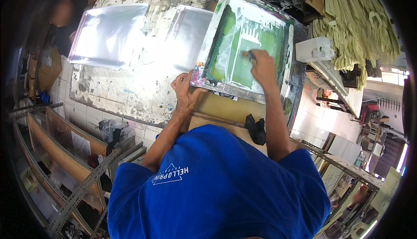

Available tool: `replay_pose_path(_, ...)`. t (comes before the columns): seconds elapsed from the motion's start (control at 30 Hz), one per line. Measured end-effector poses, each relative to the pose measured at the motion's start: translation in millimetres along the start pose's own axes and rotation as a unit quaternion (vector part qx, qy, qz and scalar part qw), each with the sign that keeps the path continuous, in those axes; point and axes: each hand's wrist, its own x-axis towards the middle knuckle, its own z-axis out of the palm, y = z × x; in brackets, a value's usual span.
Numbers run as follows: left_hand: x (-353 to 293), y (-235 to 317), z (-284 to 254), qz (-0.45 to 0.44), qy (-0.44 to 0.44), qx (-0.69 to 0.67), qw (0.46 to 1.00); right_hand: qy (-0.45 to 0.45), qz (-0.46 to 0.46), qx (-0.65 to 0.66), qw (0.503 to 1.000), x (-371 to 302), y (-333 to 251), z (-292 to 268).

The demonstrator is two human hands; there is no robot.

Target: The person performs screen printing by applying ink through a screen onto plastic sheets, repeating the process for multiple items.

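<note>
The printing screen (211, 34) is located at the right end of the tabletop (115, 87), its near side toward the tabletop's near edge. Its near left corner is met by the curled fingers of the left hand (186, 90); whether it is firmly gripped cannot be told. A small dark piece (251, 55) of unclear kind is pinched in the right hand (263, 68), above or against the mesh (248, 74); contact cannot be confirmed. Risks, as judged: the frame could be shifted if steadied at one corner only; the mesh could be scratched or slackened by hard pressure; the clear sheets (108, 34) could be soiled by stray white residue (260, 16). Materials: mesh green, thin, flat, streaked white; frame rigid, rectangular, paint-spattered; sheets glossy, transparent, roughly rectangular; tabletop pale, rough, blotched with dried stains.
</note>
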Motion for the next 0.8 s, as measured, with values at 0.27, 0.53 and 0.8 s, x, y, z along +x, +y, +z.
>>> replay_pose_path(0.27,53,91,-35,-0.002,0.074,-0.063,0.995,0.120,-0.054,-0.030,0.991,-35,-89,-98)
replay_pose_path(0.53,95,60,-42,-0.027,0.099,0.103,0.989,0.184,-0.010,-0.083,0.979,69,-80,-196)
replay_pose_path(0.8,38,-12,-3,-0.069,0.071,0.361,0.927,0.239,-0.034,-0.042,0.969,103,-85,-214)
